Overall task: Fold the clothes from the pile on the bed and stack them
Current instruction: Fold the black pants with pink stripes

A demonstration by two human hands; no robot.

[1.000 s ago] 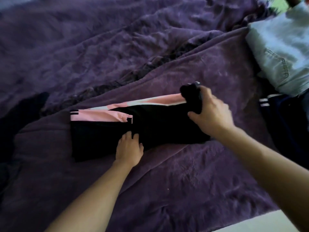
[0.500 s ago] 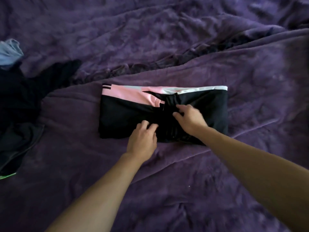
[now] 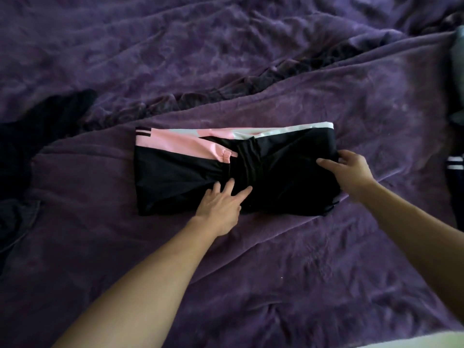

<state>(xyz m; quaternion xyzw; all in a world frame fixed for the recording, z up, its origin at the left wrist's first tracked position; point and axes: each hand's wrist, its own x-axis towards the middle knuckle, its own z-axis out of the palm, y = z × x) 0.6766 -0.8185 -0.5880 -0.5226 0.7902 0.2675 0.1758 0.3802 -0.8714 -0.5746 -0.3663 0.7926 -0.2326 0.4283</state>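
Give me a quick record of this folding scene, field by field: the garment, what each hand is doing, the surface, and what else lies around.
garment: black and pink garment, folded into a flat rectangle on the blanket
left: left hand, fingers straight, pressing the garment's middle
right: right hand, gripping the garment's right edge
surface: purple blanket, wrinkled
nearby: dark clothes to the left; dark striped item at the right edge

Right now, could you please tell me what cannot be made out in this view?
Head view:
Dark clothes, left: cut by the frame edge, too dark to identify.
Striped garment, right: cut by the edge.
Black-and-pink garment: its folds hide the underside; right grip covers part of its edge.
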